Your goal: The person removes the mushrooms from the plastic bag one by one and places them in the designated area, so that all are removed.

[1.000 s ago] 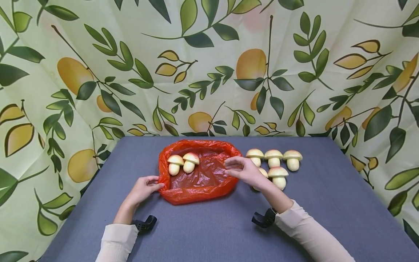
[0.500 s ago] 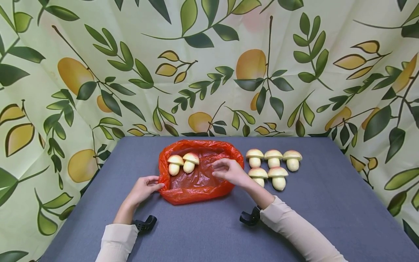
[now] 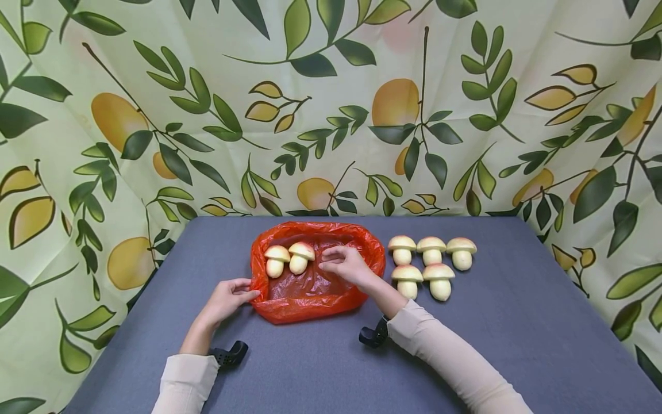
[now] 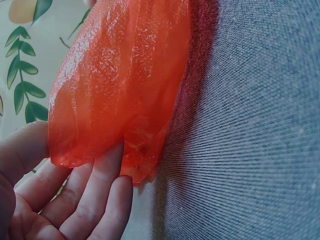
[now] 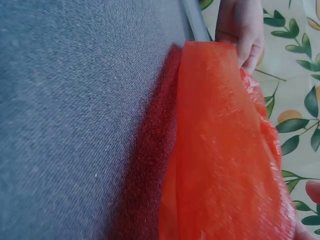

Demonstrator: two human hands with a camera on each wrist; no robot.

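A red plastic bag (image 3: 305,310) with its rim turned out lies wide-mouthed on the table. Two toy mushrooms, one mushroom (image 3: 276,260) at the left and another mushroom (image 3: 300,257) beside it, lie inside it. My left hand (image 3: 230,296) pinches the bag's left rim; in the left wrist view its thumb and fingers (image 4: 102,175) sit on either side of the film. My right hand (image 3: 349,267) hovers over the bag's right half, fingers loosely extended and nothing visible in them, a short way right of the mushrooms. In the right wrist view the bag hides most of that hand.
Several more mushrooms stand in two rows right of the bag, among them a front mushroom (image 3: 439,282) and a far-right mushroom (image 3: 462,253). The grey-blue table (image 3: 310,368) ends at a leaf-patterned cloth (image 3: 331,144) behind.
My right hand has moved left from the bag's right rim to over its inside, uncovering the mushrooms at the right. The left hand keeps its hold on the rim.
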